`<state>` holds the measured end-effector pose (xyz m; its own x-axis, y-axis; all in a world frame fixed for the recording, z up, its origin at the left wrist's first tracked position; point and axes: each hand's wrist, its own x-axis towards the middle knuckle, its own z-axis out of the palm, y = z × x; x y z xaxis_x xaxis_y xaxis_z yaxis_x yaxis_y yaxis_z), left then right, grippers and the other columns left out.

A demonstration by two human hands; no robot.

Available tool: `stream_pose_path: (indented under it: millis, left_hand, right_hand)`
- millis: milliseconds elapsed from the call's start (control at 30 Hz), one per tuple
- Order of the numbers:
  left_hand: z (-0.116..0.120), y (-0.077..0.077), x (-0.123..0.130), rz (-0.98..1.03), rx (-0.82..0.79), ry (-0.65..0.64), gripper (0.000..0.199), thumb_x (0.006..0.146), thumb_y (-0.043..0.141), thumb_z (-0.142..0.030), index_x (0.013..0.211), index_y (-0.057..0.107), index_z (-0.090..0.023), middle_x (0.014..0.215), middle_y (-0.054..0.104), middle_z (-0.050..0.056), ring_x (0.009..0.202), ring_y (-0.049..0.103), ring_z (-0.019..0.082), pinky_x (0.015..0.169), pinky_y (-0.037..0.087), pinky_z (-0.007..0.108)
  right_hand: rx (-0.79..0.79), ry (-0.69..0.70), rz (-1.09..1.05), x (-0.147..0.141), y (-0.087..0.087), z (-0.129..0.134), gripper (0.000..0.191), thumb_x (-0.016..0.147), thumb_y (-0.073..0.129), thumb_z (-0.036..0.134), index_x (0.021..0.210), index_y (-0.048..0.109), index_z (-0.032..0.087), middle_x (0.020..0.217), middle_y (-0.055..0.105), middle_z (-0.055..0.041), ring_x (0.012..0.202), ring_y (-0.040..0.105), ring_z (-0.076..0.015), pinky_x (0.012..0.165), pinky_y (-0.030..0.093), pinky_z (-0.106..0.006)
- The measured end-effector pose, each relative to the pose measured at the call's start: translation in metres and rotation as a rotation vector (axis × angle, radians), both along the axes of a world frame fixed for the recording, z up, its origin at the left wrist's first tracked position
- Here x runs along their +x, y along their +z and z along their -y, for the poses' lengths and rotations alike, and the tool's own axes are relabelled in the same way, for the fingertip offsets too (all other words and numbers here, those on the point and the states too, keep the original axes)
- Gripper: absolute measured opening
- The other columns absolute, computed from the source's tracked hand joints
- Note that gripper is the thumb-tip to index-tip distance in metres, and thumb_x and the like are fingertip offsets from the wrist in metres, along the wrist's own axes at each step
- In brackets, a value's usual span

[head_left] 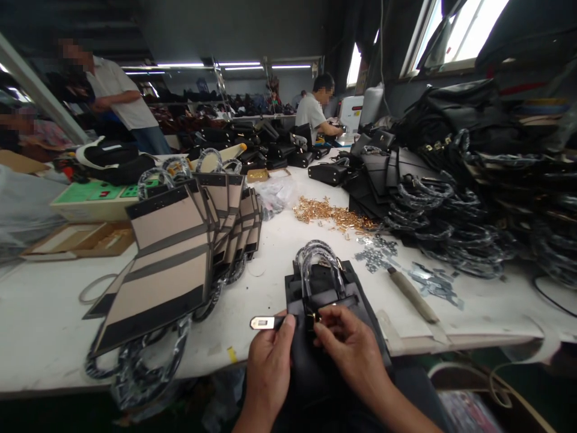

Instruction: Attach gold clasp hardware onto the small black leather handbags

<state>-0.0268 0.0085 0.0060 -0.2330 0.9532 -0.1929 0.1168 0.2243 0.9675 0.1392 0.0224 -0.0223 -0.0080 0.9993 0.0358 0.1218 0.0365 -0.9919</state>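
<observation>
A black handbag panel (306, 361) lies at the table's front edge, its handles (324, 255) wrapped in clear plastic. My left hand (269, 364) pinches a black strap, thumb on top; the strap's end carries a gold-rimmed metal plate (261, 323) with a slot, pointing left. On the front of the bag, my right hand (354, 346) has its thumb and fingers closed around a small gold metal fitting (318, 315). The fingers partly cover this fitting, so its exact shape is hidden.
Gold hardware pieces (331, 211) and thin grey metal plates (376, 252) are scattered beyond the bag. A rod-like tool (412, 294) rests to the right. Unfinished bag panels (166, 240) are stacked left, black bags (419, 198) right. Two people work farther back.
</observation>
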Motion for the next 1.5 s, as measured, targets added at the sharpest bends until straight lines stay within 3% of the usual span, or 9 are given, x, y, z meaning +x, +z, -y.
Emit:
stream_pose_path:
  millis: [67, 167, 300, 400, 500, 700, 933, 1300, 1500]
  left_hand:
    - [0.001, -0.002, 0.0, -0.014, -0.008, -0.019, 0.055, 0.088, 0.061, -0.07, 0.079, 0.07, -0.016, 0.051, 0.05, -0.004, 0.051, 0.046, 0.014, 0.05, 0.035, 0.024]
    - [0.004, -0.007, -0.001, -0.014, -0.011, -0.037, 0.054, 0.09, 0.061, -0.068, 0.079, 0.069, -0.016, 0.053, 0.05, -0.004, 0.053, 0.047, 0.014, 0.051, 0.037, 0.024]
    - [0.004, -0.009, -0.002, 0.02, -0.009, -0.043, 0.052, 0.091, 0.061, -0.067, 0.086, 0.07, -0.017, 0.059, 0.054, -0.003, 0.058, 0.05, 0.014, 0.056, 0.041, 0.024]
    - [0.003, -0.008, -0.002, 0.037, 0.029, -0.049, 0.05, 0.092, 0.061, -0.064, 0.098, 0.073, -0.016, 0.076, 0.069, 0.002, 0.078, 0.064, 0.021, 0.075, 0.049, 0.028]
    - [0.002, -0.006, -0.001, 0.055, 0.067, -0.073, 0.049, 0.094, 0.06, -0.061, 0.111, 0.074, -0.017, 0.095, 0.076, 0.005, 0.095, 0.069, 0.025, 0.089, 0.05, 0.031]
    - [0.004, -0.002, 0.004, 0.031, 0.102, -0.082, 0.046, 0.096, 0.059, -0.056, 0.119, 0.073, -0.018, 0.111, 0.077, 0.008, 0.101, 0.069, 0.027, 0.098, 0.05, 0.036]
    - [0.006, 0.004, 0.014, -0.031, 0.248, -0.127, 0.032, 0.1, 0.058, -0.046, 0.112, 0.075, -0.022, 0.112, 0.076, 0.008, 0.101, 0.07, 0.026, 0.093, 0.053, 0.035]
    - [0.005, -0.009, 0.027, -0.031, 0.205, 0.117, 0.042, 0.09, 0.065, -0.056, 0.105, 0.076, -0.018, 0.106, 0.078, 0.012, 0.105, 0.072, 0.032, 0.096, 0.056, 0.042]
    - [0.008, -0.016, 0.029, -0.157, 0.311, 0.101, 0.034, 0.096, 0.059, -0.05, 0.102, 0.077, -0.022, 0.104, 0.077, 0.01, 0.102, 0.072, 0.029, 0.09, 0.059, 0.038]
  right_hand:
    - [0.137, -0.001, 0.101, -0.002, 0.002, 0.001, 0.031, 0.097, 0.066, 0.039, 0.12, 0.071, 0.021, 0.09, 0.074, -0.0047, 0.072, 0.073, -0.0186, 0.07, 0.06, -0.029]
    - [0.307, 0.034, 0.246, -0.001, 0.004, 0.003, 0.027, 0.098, 0.063, 0.033, 0.119, 0.075, 0.022, 0.098, 0.077, -0.0083, 0.087, 0.074, -0.022, 0.084, 0.06, -0.033]
    - [0.183, 0.071, 0.246, 0.002, 0.005, 0.006, 0.02, 0.098, 0.064, 0.033, 0.112, 0.073, 0.022, 0.083, 0.073, -0.0031, 0.069, 0.071, -0.0169, 0.066, 0.058, -0.026]
    - [0.114, 0.035, 0.188, 0.001, 0.003, 0.007, 0.019, 0.099, 0.063, 0.037, 0.108, 0.069, 0.021, 0.077, 0.07, -0.0009, 0.061, 0.068, -0.0146, 0.059, 0.055, -0.023]
    - [0.162, 0.017, 0.212, -0.003, 0.003, 0.007, 0.018, 0.098, 0.064, 0.036, 0.107, 0.07, 0.021, 0.079, 0.071, -0.0017, 0.062, 0.069, -0.0148, 0.06, 0.056, -0.023]
    - [0.289, -0.021, 0.346, -0.003, 0.008, 0.007, 0.016, 0.096, 0.064, 0.031, 0.106, 0.073, 0.023, 0.08, 0.074, -0.0026, 0.064, 0.07, -0.0166, 0.062, 0.057, -0.025]
    - [0.354, -0.004, 0.487, -0.003, 0.019, 0.008, 0.017, 0.098, 0.058, 0.026, 0.107, 0.072, 0.024, 0.089, 0.076, -0.0043, 0.078, 0.074, -0.0205, 0.072, 0.058, -0.03]
    - [0.185, 0.113, 0.391, 0.002, 0.029, -0.001, 0.009, 0.093, 0.061, 0.025, 0.099, 0.066, 0.024, 0.076, 0.067, 0.0017, 0.065, 0.062, -0.0146, 0.063, 0.05, -0.024]
    - [0.146, 0.17, 0.344, 0.003, 0.035, -0.002, 0.011, 0.095, 0.058, 0.026, 0.097, 0.069, 0.024, 0.079, 0.069, -0.0005, 0.066, 0.063, -0.0157, 0.062, 0.05, -0.024]
